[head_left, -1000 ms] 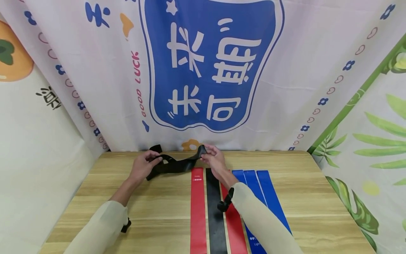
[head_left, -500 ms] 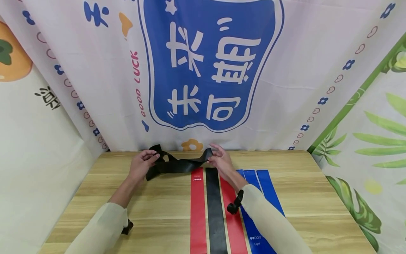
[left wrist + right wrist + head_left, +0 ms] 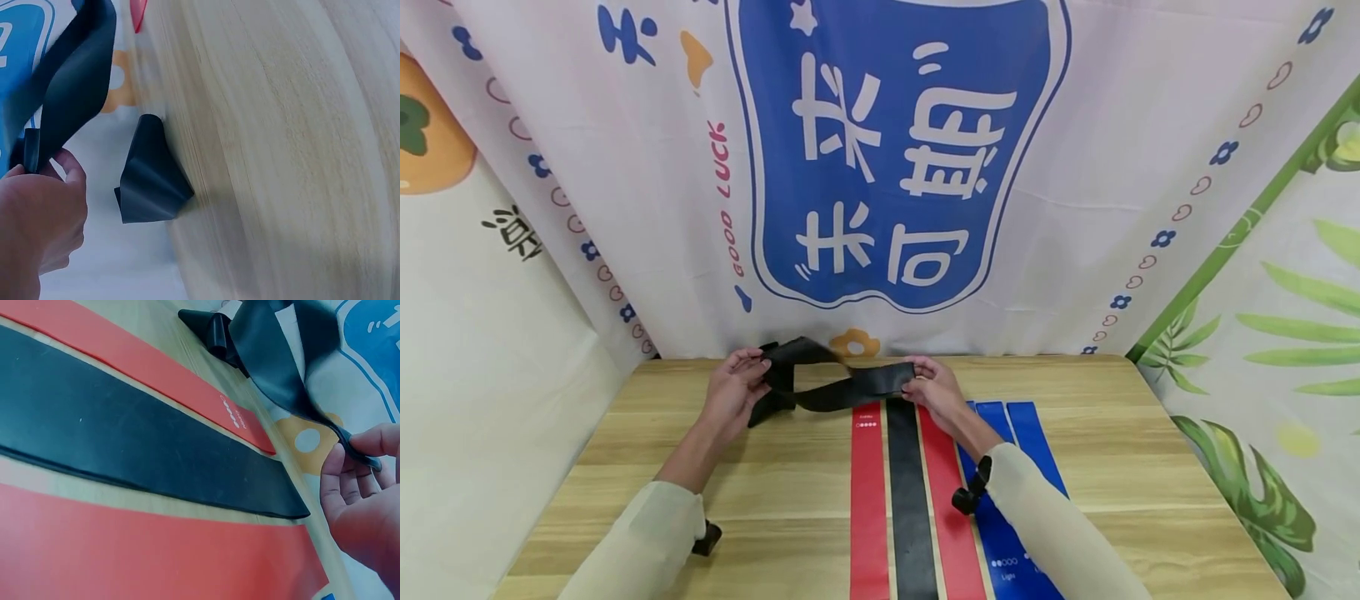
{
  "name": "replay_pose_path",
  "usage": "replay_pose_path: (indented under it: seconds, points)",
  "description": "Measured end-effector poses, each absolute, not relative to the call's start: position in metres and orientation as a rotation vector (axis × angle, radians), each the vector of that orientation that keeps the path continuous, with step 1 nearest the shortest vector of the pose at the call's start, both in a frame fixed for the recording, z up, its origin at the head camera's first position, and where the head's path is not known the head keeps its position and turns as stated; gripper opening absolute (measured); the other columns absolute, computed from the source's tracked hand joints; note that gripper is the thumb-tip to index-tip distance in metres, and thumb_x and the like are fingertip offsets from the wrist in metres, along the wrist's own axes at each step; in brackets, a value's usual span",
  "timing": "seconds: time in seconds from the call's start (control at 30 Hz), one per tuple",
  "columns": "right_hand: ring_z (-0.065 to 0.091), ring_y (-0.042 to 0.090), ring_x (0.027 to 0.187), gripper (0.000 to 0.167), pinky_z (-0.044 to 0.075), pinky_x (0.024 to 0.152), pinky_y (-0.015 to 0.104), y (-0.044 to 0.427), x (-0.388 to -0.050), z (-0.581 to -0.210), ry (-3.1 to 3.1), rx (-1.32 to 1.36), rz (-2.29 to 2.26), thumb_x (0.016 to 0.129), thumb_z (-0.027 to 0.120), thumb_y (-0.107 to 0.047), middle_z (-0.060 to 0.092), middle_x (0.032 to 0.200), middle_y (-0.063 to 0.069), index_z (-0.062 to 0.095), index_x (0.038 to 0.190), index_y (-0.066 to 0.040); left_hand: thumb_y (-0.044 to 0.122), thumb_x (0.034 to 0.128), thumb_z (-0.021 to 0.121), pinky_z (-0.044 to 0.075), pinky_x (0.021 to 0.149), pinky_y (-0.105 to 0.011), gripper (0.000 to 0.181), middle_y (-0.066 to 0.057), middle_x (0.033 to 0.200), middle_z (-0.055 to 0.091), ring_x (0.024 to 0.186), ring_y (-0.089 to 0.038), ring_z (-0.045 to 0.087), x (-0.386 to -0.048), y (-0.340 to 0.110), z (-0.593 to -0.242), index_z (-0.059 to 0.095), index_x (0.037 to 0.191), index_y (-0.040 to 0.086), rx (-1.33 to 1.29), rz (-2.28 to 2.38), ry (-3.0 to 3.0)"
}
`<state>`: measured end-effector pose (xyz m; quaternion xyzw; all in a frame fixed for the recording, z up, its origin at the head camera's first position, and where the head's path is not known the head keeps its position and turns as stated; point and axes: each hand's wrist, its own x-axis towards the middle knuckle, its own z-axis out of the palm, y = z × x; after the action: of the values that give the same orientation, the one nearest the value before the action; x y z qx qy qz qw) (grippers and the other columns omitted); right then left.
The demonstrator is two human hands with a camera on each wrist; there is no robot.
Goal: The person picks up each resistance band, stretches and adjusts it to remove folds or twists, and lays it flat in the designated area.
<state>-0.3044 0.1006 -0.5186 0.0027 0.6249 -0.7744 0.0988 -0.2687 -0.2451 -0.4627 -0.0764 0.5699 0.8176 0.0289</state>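
Both hands hold a black resistance band above the far edge of the wooden table. My left hand pinches its left part, while my right hand pinches its right end between thumb and fingers. Between the hands the band twists and spreads into a loop with a gap. A crumpled black band piece lies at the table's far edge, beside the left hand; whether it joins the held band cannot be told. Under the right hand's side lie a flat red band and a flat black band.
Another red band and several blue bands lie flat, side by side, to the right on the table. The right forearm partly covers them. A printed curtain hangs right behind the table's far edge.
My right hand has moved right and slightly down, drawing the black band out. The left hand has shifted a little, and the band's loop has opened wider between the hands.
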Motion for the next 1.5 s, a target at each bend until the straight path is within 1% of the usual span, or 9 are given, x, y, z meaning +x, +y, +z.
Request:
replay_pose_path:
  seconds: [0.1, 0.2, 0.37, 0.63, 0.73, 0.9, 1.03, 1.3, 1.5]
  points:
    - [0.071, 0.019, 0.082, 0.051, 0.063, 0.076, 0.03, 0.103, -0.304, -0.519, 1.85, 0.019, -2.287, 0.089, 0.064, 0.016, 0.066, 0.112, 0.012, 0.063, 0.137, 0.0, 0.007, 0.1101, 0.055, 0.05, 0.079, -0.027, 0.013, 0.007, 0.088, 0.056, 0.075, -0.009, 0.05, -0.268, -0.247, -0.462, 0.055, 0.122, 0.012, -0.227, 2.523, 1.735]
    - [0.07, 0.02, 0.08, 0.049, 0.063, 0.076, 0.03, 0.106, -0.304, -0.518, 1.832, 0.027, -2.296, 0.09, 0.064, 0.015, 0.067, 0.111, 0.013, 0.063, 0.137, 0.0, 0.007, 0.1106, 0.053, 0.049, 0.079, -0.027, 0.013, 0.007, 0.088, 0.055, 0.074, -0.009, 0.048, -0.268, -0.248, -0.462, 0.056, 0.123, 0.011, -0.221, 2.504, 1.75]
    - [0.07, 0.021, 0.077, 0.044, 0.063, 0.074, 0.03, 0.11, -0.304, -0.518, 1.826, 0.026, -2.307, 0.093, 0.066, 0.012, 0.068, 0.111, 0.012, 0.063, 0.136, 0.002, 0.008, 0.1105, 0.053, 0.053, 0.085, -0.026, 0.019, 0.006, 0.115, 0.06, 0.094, -0.007, 0.062, -0.267, -0.25, -0.462, 0.056, 0.129, 0.006, -0.21, 2.405, 1.882]
    - [0.07, 0.021, 0.077, 0.042, 0.064, 0.078, 0.038, 0.116, -0.304, -0.515, 1.839, 0.03, -2.313, 0.094, 0.069, 0.009, 0.067, 0.109, 0.011, 0.064, 0.135, 0.001, 0.011, 0.1105, 0.056, 0.058, 0.093, -0.026, 0.027, -0.012, 0.142, 0.054, 0.107, -0.007, 0.066, -0.267, -0.253, -0.464, 0.062, 0.136, 0.006, -0.147, 2.238, 2.052]
    - [0.07, 0.021, 0.076, 0.041, 0.064, 0.077, 0.039, 0.119, -0.304, -0.514, 1.838, 0.025, -2.321, 0.093, 0.069, 0.009, 0.068, 0.111, 0.012, 0.065, 0.133, 0.001, 0.007, 0.1093, 0.057, 0.061, 0.093, -0.029, 0.026, -0.015, 0.134, 0.057, 0.108, -0.011, 0.067, -0.267, -0.253, -0.467, 0.067, 0.133, 0.005, -0.079, 2.166, 2.109]
    - [0.07, 0.022, 0.078, 0.041, 0.064, 0.076, 0.038, 0.124, -0.303, -0.513, 1.818, 0.019, -2.35, 0.093, 0.068, 0.01, 0.069, 0.112, 0.013, 0.064, 0.133, 0.003, 0.002, 0.1075, 0.058, 0.061, 0.092, -0.029, 0.029, -0.01, 0.116, 0.055, 0.103, -0.014, 0.068, -0.267, -0.254, -0.47, 0.064, 0.136, -0.004, -0.026, 2.111, 2.163]
    - [0.07, 0.023, 0.087, 0.042, 0.064, 0.078, 0.037, 0.128, -0.303, -0.513, 1.81, 0.019, -2.369, 0.094, 0.066, 0.011, 0.069, 0.112, 0.01, 0.062, 0.135, 0.004, 0.0, 0.1063, 0.06, 0.061, 0.091, -0.027, 0.037, -0.008, 0.113, 0.059, 0.1, -0.012, 0.069, -0.267, -0.256, -0.471, 0.058, 0.141, -0.012, 0.014, 2.093, 2.203]
    - [0.067, 0.025, 0.099, 0.046, 0.062, 0.076, 0.03, 0.133, -0.303, -0.51, 1.754, 0.003, -2.402, 0.095, 0.066, 0.011, 0.067, 0.111, 0.008, 0.057, 0.14, 0.007, -0.003, 0.1011, 0.065, 0.062, 0.09, -0.029, 0.035, -0.004, 0.103, 0.067, 0.095, -0.009, 0.07, -0.266, -0.261, -0.47, 0.062, 0.135, -0.014, 0.11, 2.063, 2.316]
    - [0.067, 0.023, 0.096, 0.047, 0.062, 0.076, 0.029, 0.134, -0.303, -0.509, 1.744, -0.001, -2.403, 0.095, 0.066, 0.011, 0.067, 0.11, 0.007, 0.056, 0.141, 0.007, -0.006, 0.0977, 0.067, 0.062, 0.086, -0.025, 0.035, -0.018, 0.113, 0.069, 0.097, -0.01, 0.07, -0.267, -0.262, -0.47, 0.063, 0.131, -0.014, 0.222, 1.941, 2.431]
